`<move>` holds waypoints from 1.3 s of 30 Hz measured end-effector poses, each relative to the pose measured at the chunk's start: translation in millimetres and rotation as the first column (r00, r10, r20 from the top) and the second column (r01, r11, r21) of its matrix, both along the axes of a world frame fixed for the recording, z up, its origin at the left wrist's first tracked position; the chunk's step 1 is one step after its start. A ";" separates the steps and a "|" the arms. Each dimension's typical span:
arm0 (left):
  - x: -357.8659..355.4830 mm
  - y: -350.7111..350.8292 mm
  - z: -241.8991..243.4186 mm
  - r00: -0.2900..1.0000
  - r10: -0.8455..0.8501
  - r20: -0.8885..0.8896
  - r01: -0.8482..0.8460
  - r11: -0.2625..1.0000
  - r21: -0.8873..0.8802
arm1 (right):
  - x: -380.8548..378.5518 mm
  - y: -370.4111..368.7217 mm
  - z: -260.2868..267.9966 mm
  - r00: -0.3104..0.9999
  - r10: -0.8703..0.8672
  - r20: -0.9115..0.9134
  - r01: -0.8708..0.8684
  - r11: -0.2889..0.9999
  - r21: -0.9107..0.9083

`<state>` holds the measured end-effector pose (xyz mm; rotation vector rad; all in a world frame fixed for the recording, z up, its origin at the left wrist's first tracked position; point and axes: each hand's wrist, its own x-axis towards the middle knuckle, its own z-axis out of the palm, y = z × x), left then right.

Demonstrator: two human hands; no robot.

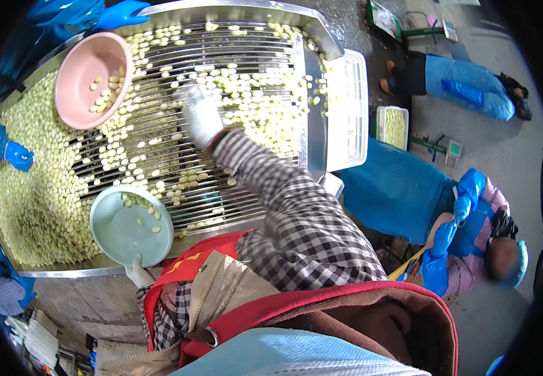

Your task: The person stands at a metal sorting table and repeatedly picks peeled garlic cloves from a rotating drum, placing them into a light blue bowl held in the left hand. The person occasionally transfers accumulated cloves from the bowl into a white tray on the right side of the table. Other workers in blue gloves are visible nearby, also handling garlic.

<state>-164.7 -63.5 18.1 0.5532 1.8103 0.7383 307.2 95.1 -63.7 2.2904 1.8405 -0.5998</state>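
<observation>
My left hand (138,272), in a white glove, grips the near rim of a pale green plastic bowl (130,242) that holds a few oval pale-green pieces like nuts or beans. My right hand (202,115), in a white glove and blurred, is over the metal bar grate (234,188) of a steel sorting table; whether its fingers are closed cannot be seen. Loose pieces (262,117) lie on the bars just beyond it. A pink plastic bowl (81,84) with several pieces rests at the far side. A large heap of pieces (31,207) covers the table's left part.
A steel rim (64,273) borders the table. A white plastic crate (349,110) stands at its right end. Blue-gloved hands of co-workers (18,156) are at the left and far edges. Two people (469,87) in blue aprons, scales (454,149) and a filled tub (394,127) are at the right.
</observation>
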 end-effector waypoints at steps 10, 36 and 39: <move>-3.6 6.2 -6.3 0.998 -0.005 -0.061 0.004 1.000 -0.022 | 61.5 -46.3 -57.4 0.921 -0.308 -0.240 0.364 0.899 0.243; 52.0 27.6 25.7 0.975 0.188 -0.116 -0.205 0.966 -0.159 | 78.3 -227.7 -56.6 0.808 -0.515 -0.288 0.566 0.813 0.136; 7.6 20.3 -2.8 0.982 -0.039 -0.184 0.025 0.996 -0.080 | 111.9 -240.1 -65.2 0.830 -0.558 -0.011 0.548 0.811 0.205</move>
